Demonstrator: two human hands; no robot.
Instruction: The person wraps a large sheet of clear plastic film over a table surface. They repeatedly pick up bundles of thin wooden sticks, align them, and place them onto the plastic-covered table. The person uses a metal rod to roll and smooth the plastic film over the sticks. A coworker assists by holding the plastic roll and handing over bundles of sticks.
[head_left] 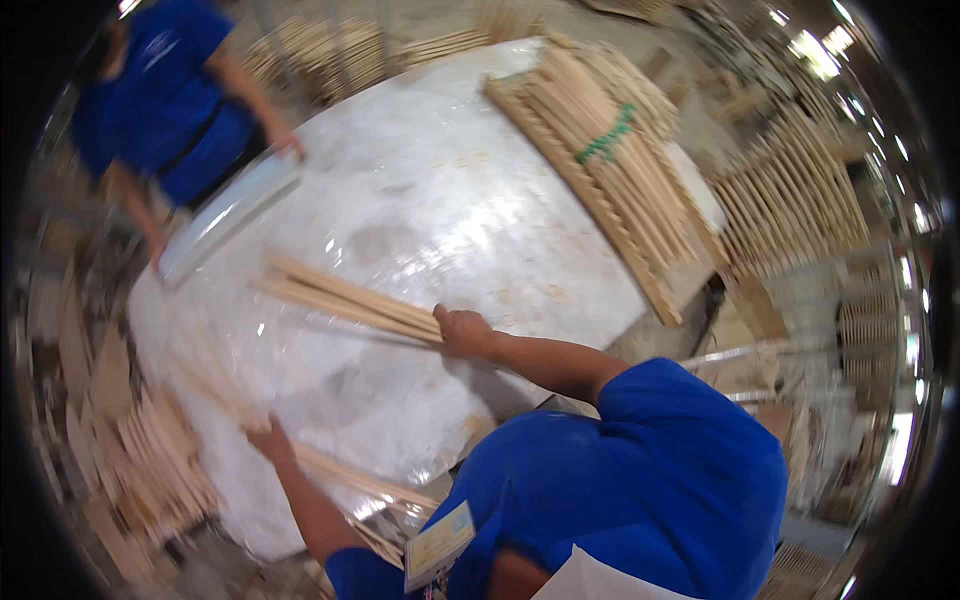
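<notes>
My right hand [465, 332] is closed round the near end of a small bunch of pale wooden sticks [350, 300], which points left over the table. Lower left, my left hand [268, 440] grips some thinner wooden sticks [350, 470]; they run past it on both sides and are blurred by motion. Under both hands lies a large table covered in shiny whitish film [390, 240].
At the far left a person in blue [165, 110] holds a long film roll [230, 220] at the table's edge. A bundle of wooden slats with a green tie [610, 140] lies at the far right. Wooden stacks [790, 200] [160, 450] stand around.
</notes>
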